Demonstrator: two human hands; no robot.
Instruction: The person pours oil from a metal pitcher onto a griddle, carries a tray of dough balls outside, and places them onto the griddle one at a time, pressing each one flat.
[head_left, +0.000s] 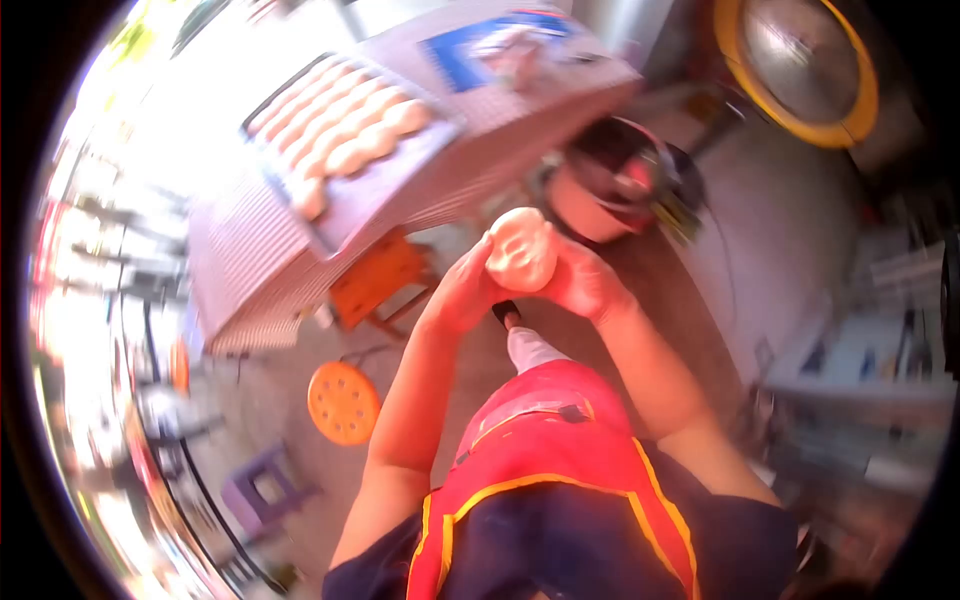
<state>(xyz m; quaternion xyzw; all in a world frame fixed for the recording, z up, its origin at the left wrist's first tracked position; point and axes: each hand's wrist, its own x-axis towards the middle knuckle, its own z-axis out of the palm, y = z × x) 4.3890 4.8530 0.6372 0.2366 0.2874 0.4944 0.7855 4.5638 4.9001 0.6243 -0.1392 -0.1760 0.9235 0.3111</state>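
Note:
A round, pale piece of dough (522, 250) with dents in its upper face is held up in front of me, over the floor near the table. My left hand (464, 288) grips its left side, and my right hand (588, 282) grips its right side, with fingers curled under it and partly hidden. Beyond them, on the table, a tray (372, 196) carries rows of similar rounded dough pieces (345, 112). One smaller piece (310, 198) lies apart at the tray's near left end.
The table (500, 135) has a striped cover and bears a blue sheet (455, 58) with a blurred whitish item on it. Below stand an orange stool (343, 402), a purple stool (262, 490) and a large bucket (590, 205). A yellow-rimmed round object (865, 95) is at upper right.

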